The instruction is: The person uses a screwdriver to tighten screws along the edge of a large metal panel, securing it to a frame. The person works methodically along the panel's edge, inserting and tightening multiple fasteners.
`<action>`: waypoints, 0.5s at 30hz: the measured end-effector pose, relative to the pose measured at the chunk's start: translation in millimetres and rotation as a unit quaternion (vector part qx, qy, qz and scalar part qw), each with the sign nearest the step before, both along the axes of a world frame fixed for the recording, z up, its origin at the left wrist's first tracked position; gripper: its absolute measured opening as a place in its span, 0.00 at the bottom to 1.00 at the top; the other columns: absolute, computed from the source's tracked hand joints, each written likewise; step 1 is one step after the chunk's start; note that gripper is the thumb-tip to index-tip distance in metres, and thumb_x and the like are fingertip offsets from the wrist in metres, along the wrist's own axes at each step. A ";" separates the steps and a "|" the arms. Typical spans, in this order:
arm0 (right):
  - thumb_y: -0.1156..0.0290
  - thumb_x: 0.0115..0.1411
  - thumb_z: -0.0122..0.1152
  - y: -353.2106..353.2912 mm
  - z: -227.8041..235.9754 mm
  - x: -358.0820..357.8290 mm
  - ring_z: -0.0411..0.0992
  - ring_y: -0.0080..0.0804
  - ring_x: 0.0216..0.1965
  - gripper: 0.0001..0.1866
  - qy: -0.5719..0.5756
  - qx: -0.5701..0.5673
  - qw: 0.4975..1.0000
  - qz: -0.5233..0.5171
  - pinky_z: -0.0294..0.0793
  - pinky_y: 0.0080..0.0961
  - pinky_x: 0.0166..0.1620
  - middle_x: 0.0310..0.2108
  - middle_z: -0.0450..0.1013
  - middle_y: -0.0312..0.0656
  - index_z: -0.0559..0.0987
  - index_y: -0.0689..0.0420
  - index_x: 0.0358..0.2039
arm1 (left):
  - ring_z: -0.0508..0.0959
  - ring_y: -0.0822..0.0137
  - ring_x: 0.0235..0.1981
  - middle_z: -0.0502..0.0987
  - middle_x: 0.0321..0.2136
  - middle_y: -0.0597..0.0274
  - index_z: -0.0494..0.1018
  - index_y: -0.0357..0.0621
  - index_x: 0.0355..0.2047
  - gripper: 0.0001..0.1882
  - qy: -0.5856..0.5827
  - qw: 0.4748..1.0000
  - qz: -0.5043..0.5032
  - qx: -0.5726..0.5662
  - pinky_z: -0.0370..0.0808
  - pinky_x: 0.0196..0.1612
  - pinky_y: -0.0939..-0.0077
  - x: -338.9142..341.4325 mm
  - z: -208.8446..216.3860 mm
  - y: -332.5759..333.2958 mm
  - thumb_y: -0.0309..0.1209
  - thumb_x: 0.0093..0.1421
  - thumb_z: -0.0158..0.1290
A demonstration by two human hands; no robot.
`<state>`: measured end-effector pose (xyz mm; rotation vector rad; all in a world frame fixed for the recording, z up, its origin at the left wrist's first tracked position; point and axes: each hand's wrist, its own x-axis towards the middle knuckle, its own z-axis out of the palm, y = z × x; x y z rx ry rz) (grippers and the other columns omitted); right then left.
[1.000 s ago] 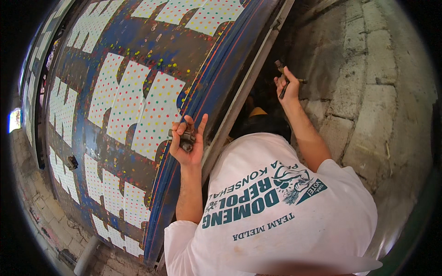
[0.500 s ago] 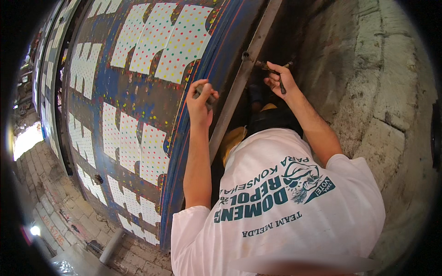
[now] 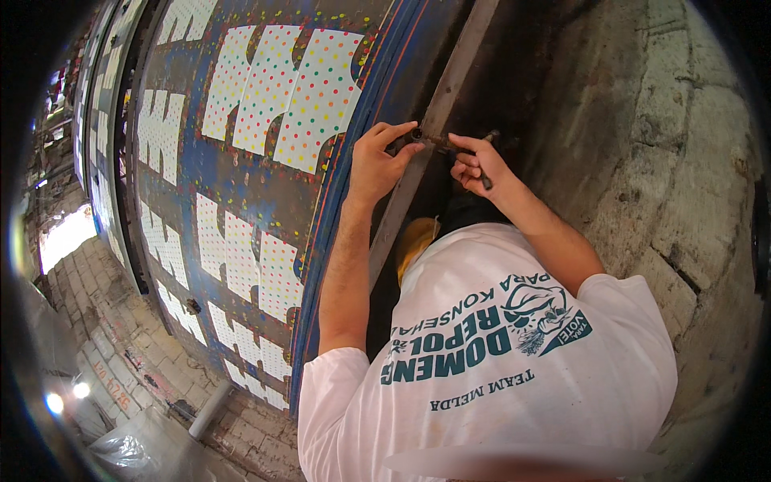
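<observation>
Metal part [image 3: 399, 144] in left grip [image 3: 376, 166]; tool [image 3: 486, 180] across right grip [image 3: 487, 165].

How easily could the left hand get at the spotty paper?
Probably yes: the left hand is near the spotty paper and nothing seems to block the way. It's holding a dark metal piece, though, so grabbing might mean letting go first.

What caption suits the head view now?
Left hand holds a dark part, right hand a tool, beside dotted white sheets.
</observation>
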<state>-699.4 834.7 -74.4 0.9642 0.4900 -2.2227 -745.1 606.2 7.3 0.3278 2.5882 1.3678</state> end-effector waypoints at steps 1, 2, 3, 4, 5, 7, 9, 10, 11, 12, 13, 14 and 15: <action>0.65 0.70 0.65 -3.9 1.1 0.7 0.63 0.21 0.11 0.11 0.033 0.065 0.997 0.023 0.71 0.18 0.25 0.11 0.63 0.29 0.76 0.55 0.32 | 0.82 0.68 0.39 0.83 0.37 0.61 0.85 0.44 0.50 0.20 -0.008 1.000 -0.009 -0.001 0.78 0.40 0.74 -1.5 -1.3 1.4 0.27 0.56 0.72; 0.66 0.69 0.67 1.0 1.8 -0.3 0.65 0.21 0.12 0.11 0.067 0.129 0.988 0.046 0.71 0.19 0.24 0.12 0.66 0.30 0.78 0.57 0.33 | 0.82 0.68 0.39 0.83 0.38 0.60 0.85 0.44 0.50 0.20 -0.009 1.000 -0.002 -0.005 0.79 0.40 0.73 -2.8 -4.2 2.2 0.27 0.56 0.72; 0.65 0.66 0.71 -7.9 -0.3 -1.4 0.71 0.24 0.16 0.10 0.274 0.356 0.889 0.094 0.72 0.21 0.25 0.17 0.74 0.34 0.83 0.59 0.35 | 0.83 0.67 0.40 0.83 0.39 0.59 0.85 0.44 0.50 0.20 -0.015 1.000 -0.003 -0.009 0.80 0.40 0.71 -6.0 -3.0 3.6 0.27 0.56 0.72; 0.65 0.65 0.72 -3.6 -2.9 -5.8 0.72 0.25 0.18 0.10 0.451 0.442 0.774 0.049 0.72 0.22 0.25 0.20 0.75 0.35 0.84 0.59 0.35 | 0.83 0.67 0.40 0.83 0.39 0.58 0.85 0.44 0.49 0.20 -0.019 1.000 0.000 -0.011 0.80 0.39 0.70 -6.1 -8.1 4.2 0.27 0.56 0.72; 0.66 0.65 0.73 4.1 -7.4 -14.2 0.73 0.25 0.19 0.09 0.590 0.494 0.637 0.036 0.73 0.23 0.26 0.22 0.77 0.35 0.86 0.59 0.36 | 0.83 0.66 0.40 0.83 0.40 0.58 0.85 0.44 0.49 0.20 -0.021 1.000 -0.007 -0.008 0.81 0.40 0.70 -10.1 -5.4 5.6 0.27 0.55 0.73; 0.68 0.61 0.76 21.8 -17.2 -27.0 0.73 0.24 0.23 0.10 0.748 0.549 0.371 0.046 0.77 0.26 0.32 0.25 0.78 0.34 0.86 0.56 0.42 | 0.83 0.65 0.40 0.83 0.40 0.58 0.85 0.45 0.48 0.19 -0.034 0.999 -0.023 -0.012 0.82 0.41 0.68 -13.6 -7.6 7.6 0.27 0.54 0.73; 0.69 0.63 0.74 37.4 -26.4 -37.4 0.73 0.24 0.26 0.12 0.789 0.551 0.255 0.095 0.77 0.26 0.35 0.27 0.77 0.32 0.85 0.54 0.46 | 0.83 0.64 0.40 0.83 0.40 0.59 0.86 0.45 0.47 0.19 0.023 0.999 -0.043 0.006 0.82 0.41 0.69 -15.7 -9.3 9.4 0.27 0.53 0.73; 0.69 0.64 0.72 44.8 -29.5 -41.5 0.73 0.24 0.28 0.13 0.805 0.549 0.196 0.111 0.78 0.26 0.37 0.28 0.77 0.31 0.85 0.54 0.49 | 0.83 0.64 0.40 0.83 0.40 0.59 0.86 0.45 0.46 0.19 0.048 0.998 -0.042 0.009 0.82 0.42 0.69 -15.4 -10.2 10.2 0.27 0.53 0.73; 0.69 0.64 0.70 50.8 -31.6 -44.3 0.73 0.25 0.35 0.17 0.805 0.560 0.154 0.119 0.78 0.27 0.42 0.33 0.77 0.31 0.83 0.51 0.54 | 0.83 0.64 0.41 0.83 0.40 0.59 0.85 0.44 0.46 0.19 0.031 0.998 -0.051 0.010 0.82 0.41 0.69 -15.9 -9.8 10.6 0.26 0.53 0.74; 0.69 0.64 0.69 54.7 -33.1 -45.2 0.73 0.26 0.37 0.18 0.801 0.569 0.151 0.109 0.78 0.27 0.43 0.36 0.77 0.31 0.82 0.50 0.54 | 0.83 0.64 0.41 0.83 0.40 0.59 0.85 0.44 0.45 0.19 0.018 0.999 -0.048 0.009 0.82 0.41 0.70 -15.8 -8.4 11.0 0.26 0.52 0.74; 0.69 0.64 0.69 56.8 -34.2 -44.9 0.73 0.27 0.39 0.18 0.797 0.577 0.147 0.098 0.77 0.27 0.44 0.38 0.77 0.31 0.82 0.49 0.55 | 0.83 0.64 0.41 0.83 0.40 0.59 0.85 0.43 0.45 0.19 0.012 0.999 -0.049 0.009 0.82 0.41 0.71 -14.9 -8.3 10.8 0.26 0.52 0.74; 0.69 0.64 0.68 58.1 -35.2 -43.5 0.72 0.28 0.42 0.18 0.787 0.590 0.148 0.101 0.77 0.28 0.45 0.41 0.77 0.32 0.82 0.48 0.55 | 0.83 0.64 0.41 0.83 0.40 0.59 0.85 0.42 0.44 0.18 0.013 0.999 -0.041 0.009 0.82 0.40 0.71 -15.3 -5.2 10.8 0.26 0.52 0.74; 0.69 0.63 0.70 58.1 -36.6 -40.4 0.72 0.30 0.43 0.20 0.790 0.583 0.173 0.079 0.77 0.28 0.45 0.42 0.77 0.32 0.82 0.48 0.56 | 0.84 0.64 0.41 0.83 0.40 0.59 0.85 0.41 0.44 0.18 0.019 0.999 -0.038 0.013 0.82 0.40 0.71 -14.2 -4.4 10.1 0.26 0.52 0.74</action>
